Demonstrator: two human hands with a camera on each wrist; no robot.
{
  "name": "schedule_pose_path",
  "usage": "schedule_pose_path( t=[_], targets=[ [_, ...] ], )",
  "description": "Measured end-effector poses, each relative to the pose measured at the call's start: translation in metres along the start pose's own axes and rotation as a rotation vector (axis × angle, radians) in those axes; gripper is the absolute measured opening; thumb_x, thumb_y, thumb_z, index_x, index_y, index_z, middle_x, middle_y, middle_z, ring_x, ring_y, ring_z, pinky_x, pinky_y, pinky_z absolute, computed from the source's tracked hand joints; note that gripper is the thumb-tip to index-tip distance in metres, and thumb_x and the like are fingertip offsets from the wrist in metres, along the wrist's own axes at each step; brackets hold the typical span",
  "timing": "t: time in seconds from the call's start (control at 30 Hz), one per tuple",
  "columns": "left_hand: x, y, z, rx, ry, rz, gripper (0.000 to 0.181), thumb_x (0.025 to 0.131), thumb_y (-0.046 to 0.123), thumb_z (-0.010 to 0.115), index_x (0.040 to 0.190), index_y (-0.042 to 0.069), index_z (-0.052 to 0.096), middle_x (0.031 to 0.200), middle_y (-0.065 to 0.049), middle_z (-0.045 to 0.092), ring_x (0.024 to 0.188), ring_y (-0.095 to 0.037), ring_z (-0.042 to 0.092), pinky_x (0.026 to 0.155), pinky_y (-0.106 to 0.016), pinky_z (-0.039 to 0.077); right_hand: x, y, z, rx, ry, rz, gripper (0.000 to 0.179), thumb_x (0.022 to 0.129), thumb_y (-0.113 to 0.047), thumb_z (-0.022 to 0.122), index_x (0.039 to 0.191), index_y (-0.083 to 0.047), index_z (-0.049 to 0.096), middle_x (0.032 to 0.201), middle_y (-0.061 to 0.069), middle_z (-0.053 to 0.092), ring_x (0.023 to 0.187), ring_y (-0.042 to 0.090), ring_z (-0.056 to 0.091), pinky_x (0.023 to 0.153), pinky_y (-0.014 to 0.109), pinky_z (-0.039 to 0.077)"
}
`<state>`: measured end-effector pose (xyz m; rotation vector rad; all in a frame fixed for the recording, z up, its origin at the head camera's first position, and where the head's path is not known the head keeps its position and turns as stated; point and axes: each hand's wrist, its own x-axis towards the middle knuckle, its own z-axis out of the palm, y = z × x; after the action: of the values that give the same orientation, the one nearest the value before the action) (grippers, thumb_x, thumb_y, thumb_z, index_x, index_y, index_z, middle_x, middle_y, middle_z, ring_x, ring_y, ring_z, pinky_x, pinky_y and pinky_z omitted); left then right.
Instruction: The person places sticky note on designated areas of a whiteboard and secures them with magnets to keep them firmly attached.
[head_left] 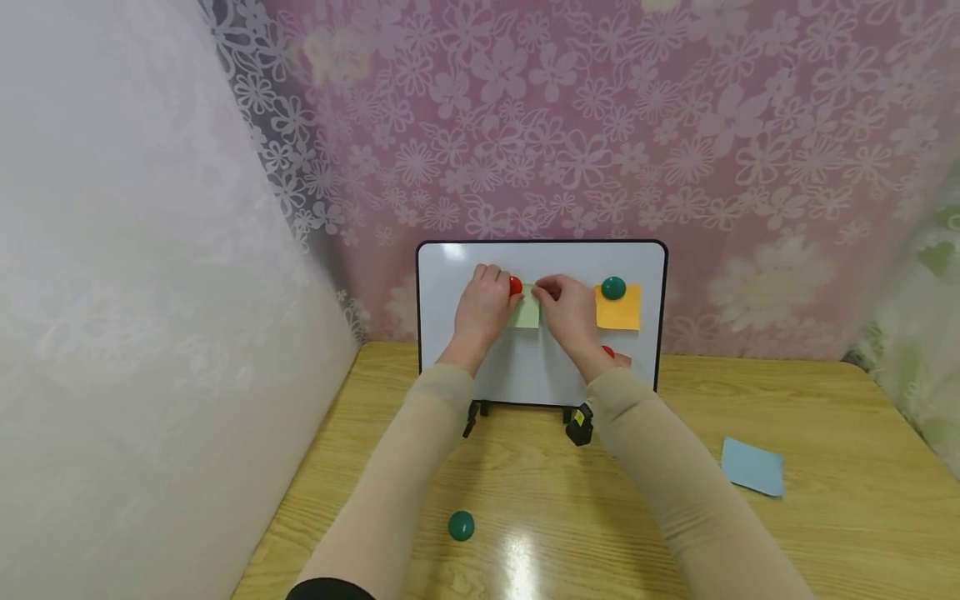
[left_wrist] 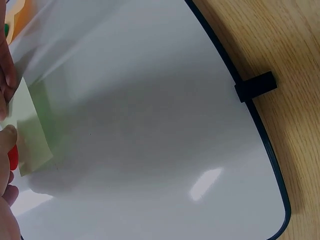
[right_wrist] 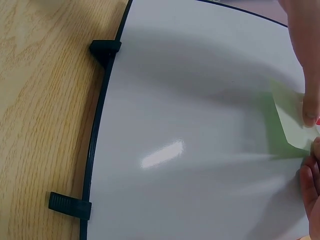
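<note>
A pale green sticky note (head_left: 527, 312) lies against the upper middle of a whiteboard (head_left: 442, 275) with a black frame. At its upper left my left hand (head_left: 482, 307) holds a round red magnet (head_left: 515, 286) with thumb and fingers. My right hand (head_left: 570, 315) pinches the note's upper right corner. In the left wrist view, the lower part of the note (left_wrist: 34, 142) stands out from the board and casts a greenish shadow. The thumb on the red magnet (left_wrist: 13, 157) overlaps the paper there.
Right of my hands, a green magnet (head_left: 613, 288) sits on an orange note (head_left: 621, 315). Below it, my right wrist partly hides another red magnet (head_left: 608, 352) and a pinkish note (head_left: 623, 361). On the wooden table lie a green magnet (head_left: 461, 526) and a blue note (head_left: 753, 467).
</note>
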<state>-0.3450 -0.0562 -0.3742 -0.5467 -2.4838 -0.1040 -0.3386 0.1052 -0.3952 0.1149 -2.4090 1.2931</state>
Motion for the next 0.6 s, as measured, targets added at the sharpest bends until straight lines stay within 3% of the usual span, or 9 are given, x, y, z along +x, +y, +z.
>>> schedule_pose_path(
  t=[0.37,0.6],
  targets=[
    [0.0034,0.0047,0.0066,0.005,0.014,0.007,0.038,0.099,0.032,0.081,0.117,-0.001,0.075,0.112,-0.012,0.070,0.108,-0.028,0.061,0.098,-0.034,0.055,-0.0007,-0.0006,-0.0025,-0.021,0.007,0.014,0.022,0.105,-0.022,0.073,0.120,-0.007,0.078,0.109,0.010,0.076,0.095,0.026,0.065,0.088,0.038,0.060],
    [0.0047,0.0061,0.0061,0.044,-0.009,-0.013,0.039,0.099,0.034,0.081,0.118,0.000,0.075,0.112,-0.012,0.070,0.108,-0.027,0.061,0.099,-0.034,0.054,-0.0009,-0.0016,-0.0019,-0.026,0.001,0.032,0.023,0.106,-0.023,0.072,0.121,-0.008,0.077,0.110,0.009,0.076,0.097,0.026,0.065,0.089,0.038,0.060]
  ],
)
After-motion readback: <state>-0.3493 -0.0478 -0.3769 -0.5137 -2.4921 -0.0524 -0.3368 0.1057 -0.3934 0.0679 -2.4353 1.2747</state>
